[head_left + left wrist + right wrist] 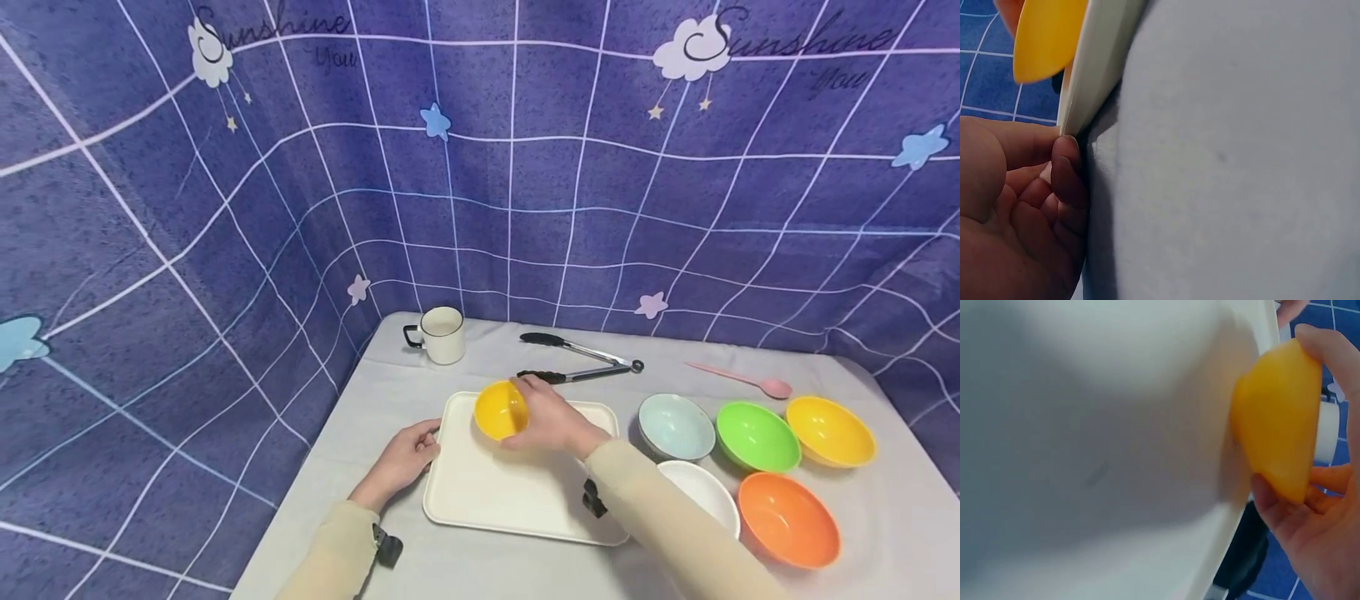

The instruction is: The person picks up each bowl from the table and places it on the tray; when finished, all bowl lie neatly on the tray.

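Observation:
A small yellow bowl is over the back left part of a cream rectangular tray. My right hand grips the bowl by its rim and side, thumb on one side and fingers on the other. In the right wrist view the yellow bowl has its base close to the tray surface; whether they touch I cannot tell. At the tray's left edge, my left hand pinches the rim. The left wrist view shows the thumb and a fingertip of that hand meeting at the tray's rim.
Right of the tray stand light blue, green, larger yellow, white and orange bowls. Behind it lie black-handled tongs, a pink spoon and a white mug. A blue curtain borders the table.

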`<state>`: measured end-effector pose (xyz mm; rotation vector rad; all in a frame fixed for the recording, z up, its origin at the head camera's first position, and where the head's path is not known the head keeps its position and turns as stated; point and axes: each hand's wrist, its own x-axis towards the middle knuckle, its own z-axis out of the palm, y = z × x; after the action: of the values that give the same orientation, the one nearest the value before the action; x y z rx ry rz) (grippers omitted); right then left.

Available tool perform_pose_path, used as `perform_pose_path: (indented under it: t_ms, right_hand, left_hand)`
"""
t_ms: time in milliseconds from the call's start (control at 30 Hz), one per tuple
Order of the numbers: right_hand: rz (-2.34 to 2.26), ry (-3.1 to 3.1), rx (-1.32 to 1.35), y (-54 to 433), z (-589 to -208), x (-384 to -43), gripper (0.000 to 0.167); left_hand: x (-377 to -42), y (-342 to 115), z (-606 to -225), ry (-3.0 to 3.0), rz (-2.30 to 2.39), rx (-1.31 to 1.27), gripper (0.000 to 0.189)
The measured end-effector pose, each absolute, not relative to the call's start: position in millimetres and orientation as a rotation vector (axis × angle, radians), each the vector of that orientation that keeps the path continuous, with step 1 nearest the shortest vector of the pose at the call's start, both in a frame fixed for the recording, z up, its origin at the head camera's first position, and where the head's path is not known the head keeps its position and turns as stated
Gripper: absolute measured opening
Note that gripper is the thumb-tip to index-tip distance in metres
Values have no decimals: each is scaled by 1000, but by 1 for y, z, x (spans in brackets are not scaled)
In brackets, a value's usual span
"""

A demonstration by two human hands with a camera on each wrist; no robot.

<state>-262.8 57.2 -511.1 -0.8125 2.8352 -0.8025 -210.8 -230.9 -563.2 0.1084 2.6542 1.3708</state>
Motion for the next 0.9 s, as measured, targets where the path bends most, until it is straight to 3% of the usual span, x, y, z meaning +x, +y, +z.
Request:
perform_pose_path:
  t_ms: [333, 500, 567, 900]
  right_hand:
    - [-902, 2787, -827, 7, -522, -270, 119]
    - [-876, 2796, -852, -9, -522, -269, 120]
    - [-857, 2799, -858, -11, -521, -269, 121]
    - [-837, 2791, -920, 12, -505, -265, 126]
  left_hand:
    - [-212, -231, -565, 2606, 1411, 88, 47]
    - [-214, -230, -566, 2600, 1416, 117, 15]
    - [-214, -230, -566, 2606, 1410, 133, 4]
    - [-213, -227, -564, 2623, 1386, 74, 3]
